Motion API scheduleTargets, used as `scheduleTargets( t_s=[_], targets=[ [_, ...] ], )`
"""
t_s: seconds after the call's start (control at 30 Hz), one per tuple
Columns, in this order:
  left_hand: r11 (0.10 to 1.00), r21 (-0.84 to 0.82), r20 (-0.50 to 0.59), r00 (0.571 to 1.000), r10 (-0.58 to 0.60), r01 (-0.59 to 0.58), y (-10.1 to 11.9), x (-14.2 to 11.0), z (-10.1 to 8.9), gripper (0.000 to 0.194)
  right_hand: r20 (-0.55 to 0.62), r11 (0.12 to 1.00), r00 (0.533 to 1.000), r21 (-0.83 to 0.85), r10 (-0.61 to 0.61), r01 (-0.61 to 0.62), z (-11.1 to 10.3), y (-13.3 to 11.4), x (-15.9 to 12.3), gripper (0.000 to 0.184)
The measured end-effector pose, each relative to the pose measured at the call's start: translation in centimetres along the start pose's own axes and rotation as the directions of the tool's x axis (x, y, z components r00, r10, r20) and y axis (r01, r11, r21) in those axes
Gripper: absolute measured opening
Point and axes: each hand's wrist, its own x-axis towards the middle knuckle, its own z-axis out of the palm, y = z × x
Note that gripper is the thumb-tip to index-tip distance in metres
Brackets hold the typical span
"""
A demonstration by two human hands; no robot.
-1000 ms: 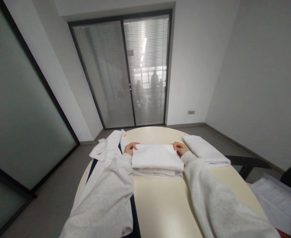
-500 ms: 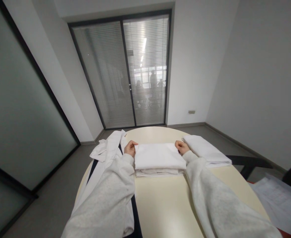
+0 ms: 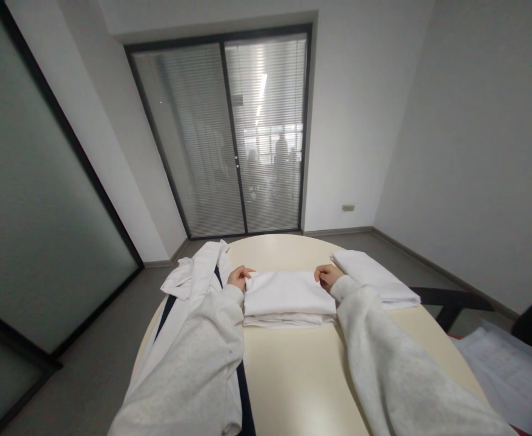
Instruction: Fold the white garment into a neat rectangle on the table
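Note:
A folded white cloth [image 3: 288, 293] lies in front of me on the table, its several layers showing along the near edge. My left hand [image 3: 239, 277] pinches its far left corner, thumb and fingers together. At the far right corner my right hand [image 3: 328, 277] has its fingers curled in on the cloth's edge. Both forearms, in light grey sleeves, reach along the cloth's sides. To the right of my right hand lies another folded white cloth [image 3: 372, 278], partly behind the sleeve. Beside my left arm a loose white garment [image 3: 197, 272] is spread in a crumpled heap.
The round cream table [image 3: 293, 369] carries all of this. Dark navy fabric [image 3: 246, 399] shows along the left arm. On the right are a black chair armrest [image 3: 451, 298] and papers or plastic sheets [image 3: 506, 369]. A glass door with blinds [image 3: 266, 139] stands beyond.
The far edge of the cloth has come down slightly toward me, and my right hand has shifted a little left. The view has tilted slightly.

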Motion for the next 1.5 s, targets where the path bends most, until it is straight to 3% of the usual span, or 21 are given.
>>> scheduleTargets(
  t_s=[0.13, 0.2, 0.3, 0.4, 0.5, 0.6, 0.67, 0.7, 0.8, 0.87, 0.97, 1.23, 1.3, 1.43, 1.5],
  targets=[
    [0.998, 0.057, -0.024, 1.0, 0.008, -0.007, 0.3, -0.1, 0.2, 0.017, -0.043, 0.938, 0.991, -0.33, -0.127, 0.106, 0.6, -2.9, 0.1, 0.01],
    [0.996, 0.08, -0.02, 0.999, 0.029, -0.027, 0.4, -0.2, 0.2, 0.017, 0.051, 0.861, 0.975, -0.46, -0.216, 0.215, 2.4, -4.7, -0.5, 0.023],
    [0.994, 0.099, -0.027, 0.998, 0.054, -0.051, 0.4, -0.4, 0.1, 0.016, 0.277, 0.739, 0.944, -0.594, -0.182, 0.317, 6.4, -6.4, -2.4, 0.061],
    [0.993, 0.109, -0.068, 0.997, 0.044, -0.037, 0.2, -0.4, -0.2, 0.017, 0.368, 0.618, 0.925, -0.707, -0.094, 0.344, 9.8, -6.9, -4.5, 0.094],
    [0.997, 0.078, -0.111, 0.994, -0.013, 0.022, 0.1, 0.0, -0.5, 0.016, 0.369, 0.53, 0.926, -0.773, -0.073, 0.35, 11.5, -6.4, -5.9, 0.099],
    [0.994, -0.053, -0.119, 0.988, -0.103, 0.097, 0.3, 0.4, -0.7, 0.009, 0.341, 0.482, 0.935, -0.806, -0.096, 0.344, 12.0, -5.8, -6.3, 0.096],
    [0.988, -0.083, -0.097, 0.986, -0.136, 0.128, 0.3, 0.5, -0.7, 0.001, 0.317, 0.461, 0.941, -0.821, -0.12, 0.336, 12.2, -5.6, -6.4, 0.095],
    [0.991, -0.049, -0.087, 0.987, -0.132, 0.128, 0.2, 0.5, -0.8, 0.007, 0.307, 0.455, 0.943, -0.826, -0.129, 0.331, 12.2, -5.5, -6.5, 0.094],
    [0.977, 0.21, -0.038, 0.999, -0.033, 0.041, -0.2, 0.2, -0.9, 0.023, 0.279, 0.454, 0.95, -0.834, -0.141, 0.313, 12.4, -5.4, -6.6, 0.092],
    [0.918, 0.396, 0.017, 1.0, 0.022, -0.027, -0.5, 0.0, -1.2, 0.031, 0.268, 0.461, 0.955, -0.837, -0.127, 0.296, 12.4, -5.3, -6.6, 0.092],
    [0.814, 0.58, 0.058, 0.998, 0.011, -0.042, -0.8, -0.1, -1.6, 0.029, 0.273, 0.475, 0.961, -0.84, -0.052, 0.264, 12.4, -5.0, -6.5, 0.092],
    [0.575, 0.814, 0.058, 0.996, 0.069, -0.087, -1.0, 0.4, -1.8, 0.02, 0.272, 0.477, 0.961, -0.852, 0.051, 0.215, 11.9, -5.0, -6.2, 0.091],
    [0.593, 0.803, -0.003, 0.993, 0.115, -0.066, -1.2, 0.6, -2.1, 0.016, 0.274, 0.48, 0.96, -0.851, 0.055, 0.215, 11.9, -5.1, -6.2, 0.09],
    [0.738, 0.669, -0.131, 0.962, 0.24, -0.093, -1.5, 1.1, -2.5, 0.018, 0.295, 0.487, 0.955, -0.84, 0.037, 0.24, 11.7, -5.1, -6.1, 0.089],
    [0.8, 0.593, -0.157, 0.961, 0.227, -0.091, -1.7, 1.1, -2.3, 0.022, 0.309, 0.491, 0.951, -0.832, 0.02, 0.26, 11.4, -4.9, -5.7, 0.089]
  ],
)
